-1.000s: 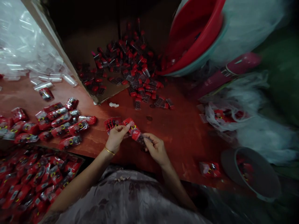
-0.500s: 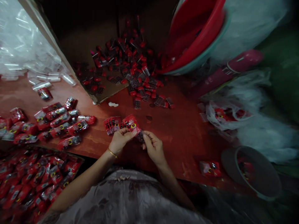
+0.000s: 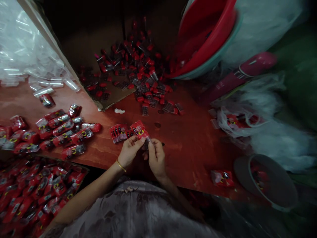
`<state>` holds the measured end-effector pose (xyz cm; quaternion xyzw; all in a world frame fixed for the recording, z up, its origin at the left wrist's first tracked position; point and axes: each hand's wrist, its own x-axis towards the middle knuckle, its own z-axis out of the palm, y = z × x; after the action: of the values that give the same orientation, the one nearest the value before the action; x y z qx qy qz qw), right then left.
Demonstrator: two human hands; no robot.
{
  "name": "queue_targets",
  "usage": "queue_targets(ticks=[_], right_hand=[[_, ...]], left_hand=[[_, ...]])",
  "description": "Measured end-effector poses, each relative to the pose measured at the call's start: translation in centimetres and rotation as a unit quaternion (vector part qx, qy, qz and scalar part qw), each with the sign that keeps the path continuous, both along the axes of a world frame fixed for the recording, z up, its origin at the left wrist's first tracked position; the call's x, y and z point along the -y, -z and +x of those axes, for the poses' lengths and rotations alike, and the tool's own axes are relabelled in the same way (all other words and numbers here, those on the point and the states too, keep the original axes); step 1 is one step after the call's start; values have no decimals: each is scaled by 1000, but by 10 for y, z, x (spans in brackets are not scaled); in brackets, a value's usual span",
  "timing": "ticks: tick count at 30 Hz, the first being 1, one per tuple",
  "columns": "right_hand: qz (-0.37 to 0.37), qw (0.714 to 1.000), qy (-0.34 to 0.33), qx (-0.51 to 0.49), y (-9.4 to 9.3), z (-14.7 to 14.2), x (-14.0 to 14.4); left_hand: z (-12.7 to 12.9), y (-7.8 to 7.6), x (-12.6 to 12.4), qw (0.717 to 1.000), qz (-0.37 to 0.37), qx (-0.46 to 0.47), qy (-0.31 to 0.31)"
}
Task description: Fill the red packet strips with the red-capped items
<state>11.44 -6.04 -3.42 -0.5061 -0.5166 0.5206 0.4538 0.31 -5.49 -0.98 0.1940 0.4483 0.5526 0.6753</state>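
Observation:
My left hand [image 3: 129, 152] and my right hand [image 3: 156, 158] meet over the near edge of a red-brown table [image 3: 188, 138]. Together they pinch a small red printed packet [image 3: 140, 130] with a dark item at its lower end. The left hand wears a thin gold bangle. A short fan of flat red packets [image 3: 118, 131] lies on the table just left of the held one, close to the left hand's fingers. Both hands' fingers are closed on the packet.
Filled red packets [image 3: 61, 127] lie at the left, more in a box [image 3: 32, 191] below. A pile of small red-capped items [image 3: 138, 71] spills from a cardboard box. A tilted red basin [image 3: 205, 39], clear tubes [image 3: 44, 86], a grey bowl [image 3: 267, 181] and plastic bags [image 3: 267, 129] stand around.
My right hand has slid left and up toward the left hand, closing the gap. The packet now stands more upright between both hands.

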Motion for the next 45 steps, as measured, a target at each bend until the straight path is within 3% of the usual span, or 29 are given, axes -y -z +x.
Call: queue_targets(ticks=[5,9,17,21,25,28,30,32,34,35,37,40,42,43,45], right_hand=[[-1,999,-39,-6,-2,-3,-5],[-4,999,-40,21,-7,-5,-17],[-35,989,-128,-64,-7,-4,-22],[-33,994,-105,-24,-5,-2,-28],[57,991,-86,90,-9,-10,-42],[166,955,-128,208,-14,-18,-65],[251,908,-144,302,-15,-20,-88],[300,853,-134,406,-12,-20,-115],[300,804,-144,493,-6,-16,-136],[296,785,-159,521,-3,-13,-142],[287,764,-182,548,3,-4,-144],[278,764,-173,556,7,13,-124],[278,772,-144,553,6,24,-102],[281,778,-128,547,5,29,-90],[292,788,-115,530,3,34,-66]], left_hand=[[-3,4,-6,999,-2,-31,-28],[1,5,-9,999,-6,-38,-10],[-9,-1,-11,998,-26,-17,-47],[-11,-3,-4,999,-39,36,2],[-17,-4,3,994,-68,86,10],[-35,-5,4,990,-103,92,6],[-57,-9,3,989,-116,91,-33],[-86,-15,3,982,-112,87,-123],[-117,-20,3,961,-104,83,-244],[-131,-23,3,945,-92,85,-302],[-146,-24,6,931,-59,80,-352],[-132,-16,10,953,-15,-37,-300],[-106,-5,12,948,25,-231,-216],[-92,0,13,925,64,-343,-151],[-68,9,12,832,153,-533,-24]])
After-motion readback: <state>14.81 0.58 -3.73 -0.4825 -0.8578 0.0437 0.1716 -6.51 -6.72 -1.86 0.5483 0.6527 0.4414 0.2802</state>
